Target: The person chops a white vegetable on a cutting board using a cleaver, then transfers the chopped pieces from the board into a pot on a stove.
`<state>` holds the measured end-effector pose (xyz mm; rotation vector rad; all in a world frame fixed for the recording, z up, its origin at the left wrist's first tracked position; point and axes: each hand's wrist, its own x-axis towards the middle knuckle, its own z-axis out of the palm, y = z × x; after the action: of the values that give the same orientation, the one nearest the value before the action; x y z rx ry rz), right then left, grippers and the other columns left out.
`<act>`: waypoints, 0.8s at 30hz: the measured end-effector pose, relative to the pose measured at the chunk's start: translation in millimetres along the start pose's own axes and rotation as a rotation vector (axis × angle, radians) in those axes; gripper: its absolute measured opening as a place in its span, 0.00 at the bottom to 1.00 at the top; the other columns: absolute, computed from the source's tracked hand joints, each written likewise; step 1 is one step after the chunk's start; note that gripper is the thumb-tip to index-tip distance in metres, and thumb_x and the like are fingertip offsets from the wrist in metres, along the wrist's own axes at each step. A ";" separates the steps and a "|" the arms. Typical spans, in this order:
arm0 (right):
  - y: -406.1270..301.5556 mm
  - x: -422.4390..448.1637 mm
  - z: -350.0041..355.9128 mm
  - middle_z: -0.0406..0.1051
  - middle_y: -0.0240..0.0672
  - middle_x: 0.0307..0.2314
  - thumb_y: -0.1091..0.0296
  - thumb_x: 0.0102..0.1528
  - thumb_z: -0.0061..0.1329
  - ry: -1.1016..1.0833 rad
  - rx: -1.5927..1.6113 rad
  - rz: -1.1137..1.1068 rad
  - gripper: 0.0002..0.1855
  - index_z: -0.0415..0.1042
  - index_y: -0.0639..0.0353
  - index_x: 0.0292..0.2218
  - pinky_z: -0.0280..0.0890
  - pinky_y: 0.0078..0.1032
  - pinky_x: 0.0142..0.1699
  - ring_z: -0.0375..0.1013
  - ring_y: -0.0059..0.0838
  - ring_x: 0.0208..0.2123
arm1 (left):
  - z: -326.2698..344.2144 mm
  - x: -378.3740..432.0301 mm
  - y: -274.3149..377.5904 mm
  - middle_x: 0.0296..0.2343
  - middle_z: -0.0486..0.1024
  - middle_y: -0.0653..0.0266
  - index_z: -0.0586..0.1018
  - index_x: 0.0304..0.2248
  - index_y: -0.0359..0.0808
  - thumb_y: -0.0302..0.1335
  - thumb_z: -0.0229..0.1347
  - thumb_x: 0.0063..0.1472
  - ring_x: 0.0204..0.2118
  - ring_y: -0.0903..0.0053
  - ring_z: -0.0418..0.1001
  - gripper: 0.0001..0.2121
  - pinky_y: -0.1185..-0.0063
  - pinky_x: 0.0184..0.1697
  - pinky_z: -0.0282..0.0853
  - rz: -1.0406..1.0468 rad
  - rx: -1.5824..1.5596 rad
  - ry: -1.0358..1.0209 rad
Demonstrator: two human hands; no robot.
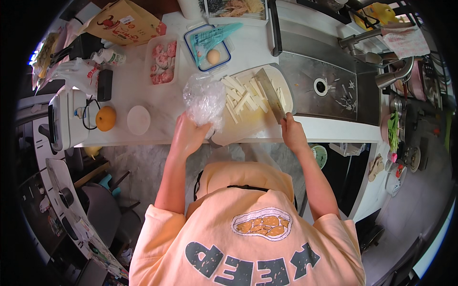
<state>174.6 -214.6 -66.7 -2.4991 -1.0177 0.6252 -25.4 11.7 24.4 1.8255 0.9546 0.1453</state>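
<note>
My left hand [192, 134] grips a crumpled clear plastic bag [204, 94] at the left side of a cutting board [247, 128]. What the bag holds, if anything, cannot be made out. Closed around the handle of a wide-bladed kitchen knife [271, 93] is my right hand [294, 131]. The blade lies across the right part of the board, pointing away from me. White vegetable sticks [247, 94] are heaped on the board left of the blade, and a few smaller pieces [281, 97] lie to its right.
Right of the board is a steel sink [307, 103] with peelings, below a faucet [395, 73]. Behind the board stands a lidded-type container [205, 66] with an egg [213, 57]. Further left are a meat box [154, 80], a round white lid [139, 120] and an orange fruit [106, 118].
</note>
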 end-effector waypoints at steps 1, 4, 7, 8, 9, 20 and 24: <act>-2.0 0.9 0.6 0.68 0.56 0.19 0.68 0.56 0.39 0.000 0.000 0.000 0.12 0.59 0.69 0.38 0.63 0.45 0.27 0.69 0.57 0.24 | 0.6 -0.2 -1.8 0.31 0.74 0.49 0.72 0.36 0.27 0.21 0.55 0.45 0.35 0.58 0.72 0.15 0.71 0.39 0.65 0.034 0.006 0.013; -7.4 2.7 0.7 0.69 0.56 0.19 0.68 0.56 0.39 -0.028 -0.001 0.019 0.13 0.59 0.69 0.39 0.63 0.45 0.27 0.69 0.57 0.24 | -0.4 -0.7 -4.9 0.31 0.74 0.49 0.72 0.36 0.27 0.21 0.55 0.45 0.36 0.58 0.72 0.15 0.71 0.39 0.65 0.059 0.015 0.020; -8.2 3.7 1.4 0.69 0.57 0.19 0.68 0.56 0.39 -0.003 -0.004 0.069 0.13 0.59 0.69 0.39 0.63 0.44 0.27 0.69 0.57 0.24 | -2.1 -1.2 -3.3 0.31 0.74 0.49 0.72 0.36 0.28 0.21 0.55 0.45 0.36 0.58 0.72 0.15 0.71 0.39 0.65 0.035 0.014 0.008; -5.8 3.9 2.8 0.69 0.57 0.19 0.68 0.56 0.40 0.002 0.014 0.061 0.14 0.59 0.70 0.40 0.63 0.44 0.27 0.69 0.57 0.24 | -2.3 -1.2 -2.4 0.31 0.74 0.49 0.72 0.36 0.28 0.21 0.55 0.45 0.36 0.58 0.72 0.15 0.71 0.39 0.65 0.021 0.012 0.002; -5.4 4.2 3.4 0.68 0.57 0.20 0.68 0.56 0.40 0.007 0.030 0.055 0.14 0.59 0.70 0.40 0.63 0.44 0.27 0.69 0.57 0.24 | -2.1 -1.3 -3.0 0.31 0.74 0.49 0.72 0.36 0.28 0.21 0.55 0.45 0.36 0.58 0.72 0.15 0.71 0.39 0.65 0.019 0.011 0.004; -7.2 7.7 4.7 0.68 0.58 0.19 0.69 0.55 0.40 -0.012 0.007 0.054 0.14 0.59 0.71 0.39 0.63 0.45 0.27 0.69 0.58 0.24 | -1.5 1.9 -10.1 0.29 0.75 0.60 0.73 0.37 0.30 0.19 0.54 0.45 0.33 0.79 0.70 0.15 0.77 0.38 0.65 0.000 0.018 -0.006; -6.7 6.8 4.5 0.68 0.58 0.19 0.69 0.55 0.40 0.000 0.024 0.037 0.13 0.60 0.70 0.38 0.63 0.45 0.27 0.69 0.58 0.24 | -2.1 2.7 -8.4 0.28 0.75 0.60 0.74 0.36 0.30 0.20 0.54 0.45 0.32 0.79 0.70 0.14 0.77 0.38 0.65 0.003 -0.003 0.005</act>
<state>172.9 -204.4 -69.0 -2.5027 -0.9602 0.6440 -29.2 16.4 17.5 1.8245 0.9551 0.1530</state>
